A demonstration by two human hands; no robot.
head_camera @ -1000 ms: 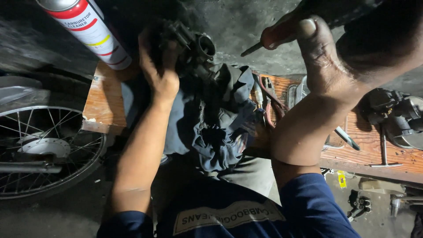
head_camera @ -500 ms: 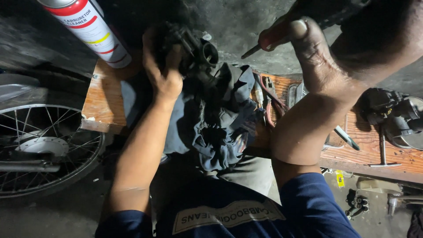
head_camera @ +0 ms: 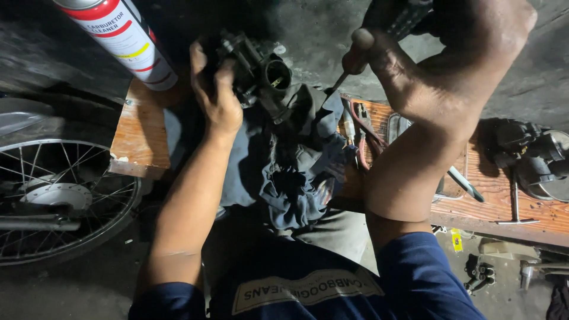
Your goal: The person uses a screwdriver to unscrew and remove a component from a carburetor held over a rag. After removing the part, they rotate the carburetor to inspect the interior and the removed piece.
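My left hand (head_camera: 216, 89) grips a black metal carburettor (head_camera: 258, 68) and holds it above a crumpled dark rag (head_camera: 290, 160) that lies over my lap and a low wooden bench (head_camera: 139, 130). My right hand (head_camera: 438, 56) is closed around the dark handle of a screwdriver (head_camera: 394, 24). The thin shaft points down to the left, and its tip sits just right of the carburettor's round bore.
A red and white spray can (head_camera: 121, 35) stands at the bench's far left. A spoked motorcycle wheel (head_camera: 56, 195) is at the left. On the bench to the right lie pliers with red handles (head_camera: 361, 130), loose tools and dark engine parts (head_camera: 533, 157).
My left hand has turned the carburettor so that its round bore faces up. My right hand has brought the screwdriver down and left, closer to it.
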